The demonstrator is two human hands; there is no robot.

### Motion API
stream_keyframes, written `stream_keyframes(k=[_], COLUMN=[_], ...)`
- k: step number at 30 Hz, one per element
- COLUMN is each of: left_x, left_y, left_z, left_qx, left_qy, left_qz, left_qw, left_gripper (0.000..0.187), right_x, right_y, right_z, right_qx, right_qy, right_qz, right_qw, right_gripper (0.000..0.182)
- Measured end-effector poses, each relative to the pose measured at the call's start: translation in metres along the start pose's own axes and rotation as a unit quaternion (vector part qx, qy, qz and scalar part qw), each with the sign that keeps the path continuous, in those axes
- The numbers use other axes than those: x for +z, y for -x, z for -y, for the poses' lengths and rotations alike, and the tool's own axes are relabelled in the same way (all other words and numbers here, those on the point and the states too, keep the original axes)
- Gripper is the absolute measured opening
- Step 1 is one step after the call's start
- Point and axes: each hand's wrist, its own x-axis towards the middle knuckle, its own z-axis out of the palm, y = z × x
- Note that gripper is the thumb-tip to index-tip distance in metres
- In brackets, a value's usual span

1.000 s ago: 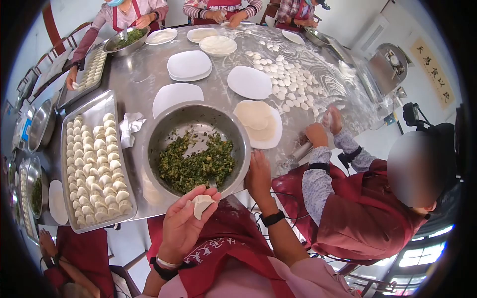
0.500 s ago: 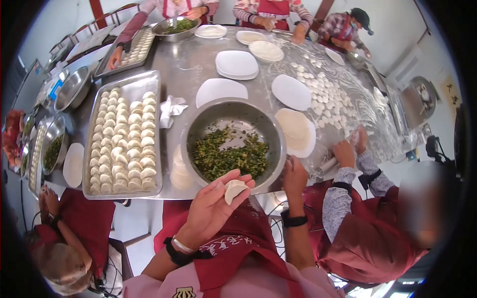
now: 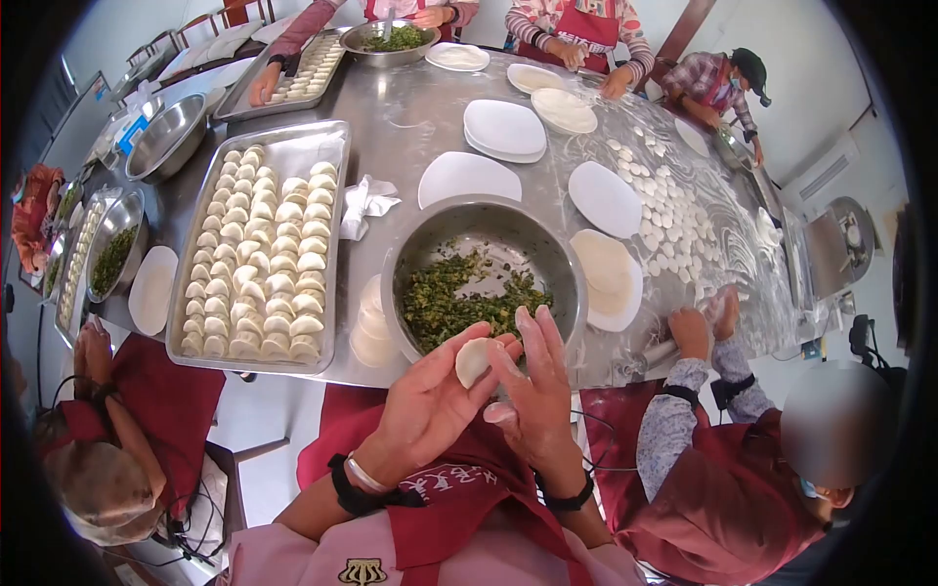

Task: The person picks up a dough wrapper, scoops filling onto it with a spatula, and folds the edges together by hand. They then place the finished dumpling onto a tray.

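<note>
A folded dumpling (image 3: pixel 474 362) stands on the fingers of my left hand (image 3: pixel 422 402), which is palm up. My right hand (image 3: pixel 535 393) is beside it, fingers apart and pointing up, its fingertips close to or touching the dumpling's right side. Just beyond both hands is a steel bowl (image 3: pixel 403 234) holding chopped green filling (image 3: pixel 469 298). Left of the bowl lies a small stack of round wrappers (image 3: pixel 371 337). A metal tray (image 3: pixel 342 195) with rows of folded dumplings (image 3: pixel 259 264) is further left.
White plates (image 3: pixel 606 199) lie beyond the bowl, and one at its right holds wrappers (image 3: pixel 601 264). Dough pieces (image 3: pixel 664 210) cover the floured table at right. A co-worker (image 3: pixel 723 459) is close on the right, another (image 3: pixel 122 439) at left, with others across the table.
My right hand has come from the bowl's right edge to the dumpling and its fingers have opened. The dumpling now stands more upright. The view has shifted, with the table further right.
</note>
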Motion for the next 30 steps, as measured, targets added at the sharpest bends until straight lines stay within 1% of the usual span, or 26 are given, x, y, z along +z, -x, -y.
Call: stream_keyframes(k=[1, 4, 7, 10, 13, 16, 19, 22, 30], left_x=[0.000, 0.003, 0.000, -0.004, -0.001, 0.003, 0.004, -0.003, -0.002], left_y=[0.000, 0.003, 0.001, 0.001, 0.002, 0.005, 0.006, 0.006, 0.007], left_z=[-0.001, -0.002, -0.003, -0.003, -0.004, -0.003, -0.002, 0.002, 0.003], left_qx=[-0.001, -0.006, -0.011, 0.001, -0.005, 0.014, 0.017, 0.024, 0.012], left_qy=[-0.008, -0.063, -0.089, -0.084, -0.091, -0.114, -0.114, -0.105, -0.103], left_qz=[0.000, -0.031, -0.033, -0.033, -0.013, -0.020, 0.032, 0.039, 0.075], left_qw=[1.000, 0.997, 0.995, 0.996, 0.996, 0.993, 0.993, 0.993, 0.992], left_gripper=[0.045, 0.045, 0.044, 0.044, 0.044, 0.043, 0.043, 0.045, 0.046], right_x=[0.003, 0.005, 0.004, 0.000, 0.002, -0.011, -0.010, -0.006, -0.001], right_y=[-0.001, -0.002, -0.003, -0.004, -0.006, -0.016, -0.012, -0.012, -0.012], right_z=[0.001, 0.004, 0.009, 0.010, 0.001, 0.007, 0.002, 0.009, 0.013], right_qx=[0.007, 0.002, -0.005, -0.012, -0.019, 0.061, 0.104, 0.119, 0.123], right_qy=[0.004, 0.020, -0.014, -0.042, -0.019, -0.045, -0.178, -0.232, -0.238], right_qz=[0.011, 0.036, 0.040, 0.036, -0.002, -0.050, -0.069, -0.105, -0.145], right_qw=[1.000, 0.999, 0.999, 0.998, 1.000, 0.996, 0.976, 0.960, 0.952], right_gripper=[0.063, 0.061, 0.059, 0.055, 0.049, 0.041, 0.036, 0.032, 0.020])
